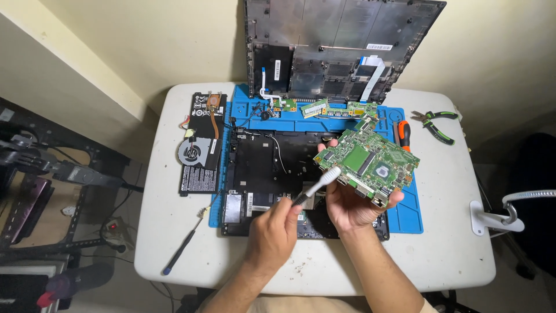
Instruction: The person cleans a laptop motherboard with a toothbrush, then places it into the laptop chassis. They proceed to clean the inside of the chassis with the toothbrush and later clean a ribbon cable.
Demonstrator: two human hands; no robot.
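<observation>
Green circuit board [368, 162] tilted in right hand [350, 204] grip; left hand [272, 235] fist closed round toothbrush [317, 185], bristles at board edge.

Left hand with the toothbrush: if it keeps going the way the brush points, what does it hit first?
The left hand aims the white toothbrush up and right. First in line is the near edge of the green laptop motherboard in the right hand. The bristles look almost on it; depth is unclear.

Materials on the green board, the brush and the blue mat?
Green board: looks like rigid laminate, glossy green coating, with metal-looking chips and connectors. Brush in the left hand: likely plastic, white head, dark handle. Blue mat: probably silicone or rubber, matte with moulded compartments.
</observation>
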